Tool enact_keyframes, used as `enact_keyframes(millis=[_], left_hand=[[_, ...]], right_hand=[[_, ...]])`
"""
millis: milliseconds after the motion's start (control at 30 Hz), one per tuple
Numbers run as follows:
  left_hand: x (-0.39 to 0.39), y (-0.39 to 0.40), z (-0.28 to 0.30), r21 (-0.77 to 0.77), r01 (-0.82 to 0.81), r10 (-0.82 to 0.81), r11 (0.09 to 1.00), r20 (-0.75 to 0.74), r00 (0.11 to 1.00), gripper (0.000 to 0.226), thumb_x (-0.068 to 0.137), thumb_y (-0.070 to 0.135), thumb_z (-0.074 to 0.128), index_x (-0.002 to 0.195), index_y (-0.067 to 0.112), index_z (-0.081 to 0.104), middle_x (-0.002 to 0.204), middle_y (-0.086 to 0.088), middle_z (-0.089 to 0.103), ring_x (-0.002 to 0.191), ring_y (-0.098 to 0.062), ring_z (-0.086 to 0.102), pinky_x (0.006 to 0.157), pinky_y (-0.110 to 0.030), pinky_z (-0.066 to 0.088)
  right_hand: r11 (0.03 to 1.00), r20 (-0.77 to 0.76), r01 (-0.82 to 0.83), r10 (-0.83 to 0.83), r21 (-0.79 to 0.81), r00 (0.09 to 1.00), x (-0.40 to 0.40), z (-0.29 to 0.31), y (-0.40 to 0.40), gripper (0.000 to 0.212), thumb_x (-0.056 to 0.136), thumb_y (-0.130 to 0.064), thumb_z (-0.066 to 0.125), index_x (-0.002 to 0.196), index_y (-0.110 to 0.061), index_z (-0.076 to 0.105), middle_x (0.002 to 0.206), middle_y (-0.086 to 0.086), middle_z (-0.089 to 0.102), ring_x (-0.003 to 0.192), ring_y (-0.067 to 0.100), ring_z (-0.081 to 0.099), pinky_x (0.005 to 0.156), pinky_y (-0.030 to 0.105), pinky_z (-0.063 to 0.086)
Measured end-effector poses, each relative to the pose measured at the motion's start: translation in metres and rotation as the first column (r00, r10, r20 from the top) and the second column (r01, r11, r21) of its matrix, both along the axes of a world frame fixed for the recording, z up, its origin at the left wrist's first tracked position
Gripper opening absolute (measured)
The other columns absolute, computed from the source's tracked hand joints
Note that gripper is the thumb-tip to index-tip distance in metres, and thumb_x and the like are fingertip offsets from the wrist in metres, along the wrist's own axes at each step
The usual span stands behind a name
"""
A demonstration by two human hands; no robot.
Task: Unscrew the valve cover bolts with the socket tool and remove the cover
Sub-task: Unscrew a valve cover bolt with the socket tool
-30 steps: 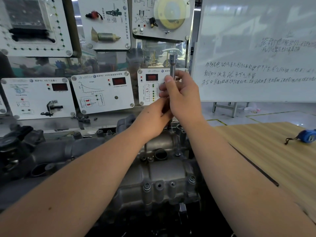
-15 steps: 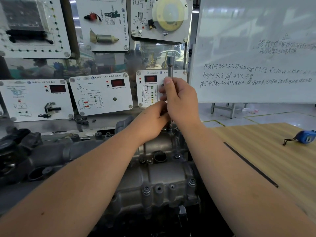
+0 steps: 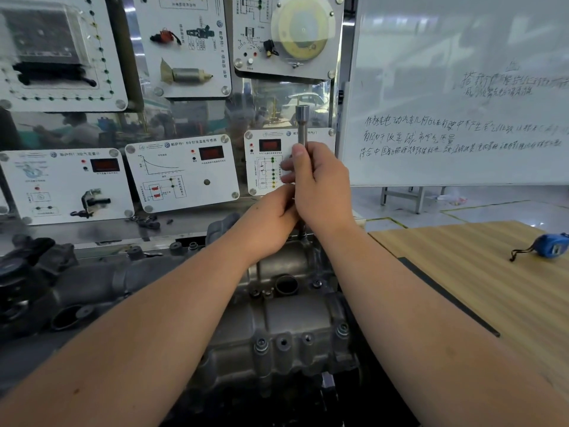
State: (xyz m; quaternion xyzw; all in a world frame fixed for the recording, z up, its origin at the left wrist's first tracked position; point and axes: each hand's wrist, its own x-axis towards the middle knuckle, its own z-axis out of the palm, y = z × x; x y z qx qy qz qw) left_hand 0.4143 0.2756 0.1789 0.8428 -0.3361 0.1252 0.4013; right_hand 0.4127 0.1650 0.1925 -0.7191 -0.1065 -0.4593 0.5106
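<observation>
1. Workshop bench, white sensor panels behind
2. Grey cast-metal valve cover seated, near bolts remain
3. Right hand grips upright steel socket tool; left hand holds its lower shaft (far bolt, early stage)

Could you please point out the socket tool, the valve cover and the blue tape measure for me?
socket tool (image 3: 302, 124): head view, on its upright metal shaft above the hands.
valve cover (image 3: 295, 315): head view, on its grey top surface.
blue tape measure (image 3: 551, 245): head view, on its blue case.

Silver socket tool stands upright on grey valve cover.
</observation>
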Motion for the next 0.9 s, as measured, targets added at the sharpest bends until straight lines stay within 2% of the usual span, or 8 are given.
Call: enact_keyframes(millis=[100,233,333,533,633,733,800,900], left_hand=[[0.0,-0.0022,0.0018,0.008,-0.01,0.01,1.0,0.033,0.999,0.014,0.105,0.019,0.05,0.113,0.027,0.057,0.097,0.0,0.071,0.088,-0.017,0.068,0.079,-0.038,0.057],[-0.0009,-0.0032,0.0033,-0.003,-0.022,0.022,1.0,0.029,0.999,0.014,0.103,0.016,0.052,0.115,0.017,0.06,0.094,-0.001,0.071,0.082,-0.016,0.069,0.075,-0.033,0.055],[-0.0022,-0.0039,0.0032,-0.02,-0.038,0.038,0.999,0.037,0.999,0.013,0.101,0.013,0.054,0.113,0.014,0.06,0.091,-0.003,0.071,0.081,-0.017,0.068,0.075,-0.035,0.054],[-0.0046,-0.003,0.0013,-0.01,-0.009,0.009,1.0,-0.006,1.0,0.018,0.106,0.021,0.047,0.118,0.018,0.06,0.103,-0.007,0.072,0.097,-0.027,0.068,0.089,-0.047,0.054],[-0.0031,-0.0004,0.0002,-0.014,0.018,-0.018,1.0,0.0,1.0,0.017,0.107,0.022,0.045,0.112,0.023,0.061,0.1,-0.007,0.072,0.093,-0.025,0.067,0.081,-0.042,0.054],[-0.0015,0.0015,0.0003,-0.027,0.021,-0.021,0.999,0.03,0.999,0.017,0.106,0.019,0.047,0.098,0.03,0.057,0.089,-0.002,0.069,0.067,-0.002,0.058,0.059,-0.018,0.046],[-0.0027,0.0006,0.0017,-0.023,0.009,-0.008,1.0,0.048,0.999,0.016,0.104,0.016,0.049,0.098,0.029,0.056,0.086,-0.003,0.068,0.063,-0.005,0.055,0.057,-0.021,0.044],[-0.0045,-0.0016,0.0033,-0.029,-0.004,0.006,1.0,0.058,0.998,0.01,0.103,0.014,0.05,0.105,0.018,0.06,0.092,-0.01,0.07,0.082,-0.025,0.066,0.074,-0.038,0.053]], right_hand=[[0.999,0.036,0.038,-0.037,-0.028,0.999,0.0005,-0.0018,-0.0014,0.02,0.103,-0.036,0.051,0.092,-0.023,0.062,0.075,-0.014,0.065,0.07,-0.003,0.061,0.064,0.014,0.044],[0.993,0.081,0.105,-0.101,-0.052,0.992,-0.0012,-0.0007,-0.004,0.02,0.099,-0.035,0.062,0.082,-0.026,0.061,0.065,-0.01,0.059,0.065,0.004,0.055,0.059,0.015,0.04],[0.985,0.076,0.144,-0.137,-0.094,0.988,-0.0019,-0.0004,-0.004,0.022,0.103,-0.031,0.056,0.084,-0.021,0.062,0.069,-0.004,0.066,0.069,0.01,0.059,0.059,0.018,0.043],[0.998,0.023,0.059,-0.058,-0.029,0.998,-0.003,0.0016,-0.0026,0.005,0.104,-0.028,0.054,0.108,-0.025,0.055,0.083,-0.012,0.073,0.084,0.001,0.07,0.071,0.01,0.05],[1.0,0.023,0.001,-0.001,-0.001,1.0,-0.0037,0.0011,-0.0027,0.006,0.104,-0.026,0.054,0.098,-0.027,0.054,0.083,-0.012,0.072,0.084,0.002,0.073,0.081,0.03,0.059],[0.999,0.01,-0.036,0.036,-0.01,0.999,-0.0053,0.0006,-0.0014,0.018,0.105,-0.025,0.051,0.089,-0.032,0.057,0.085,-0.01,0.073,0.083,0.001,0.073,0.082,0.038,0.06],[0.999,0.001,-0.041,0.041,-0.02,0.999,-0.0057,0.001,-0.0003,0.022,0.106,-0.025,0.049,0.087,-0.028,0.06,0.087,-0.01,0.073,0.081,0.0,0.073,0.081,0.036,0.06],[0.999,-0.01,-0.046,0.046,-0.014,0.999,-0.0057,0.0018,0.0007,0.023,0.106,-0.027,0.047,0.086,-0.03,0.058,0.083,-0.015,0.071,0.073,-0.002,0.069,0.073,0.024,0.055]])
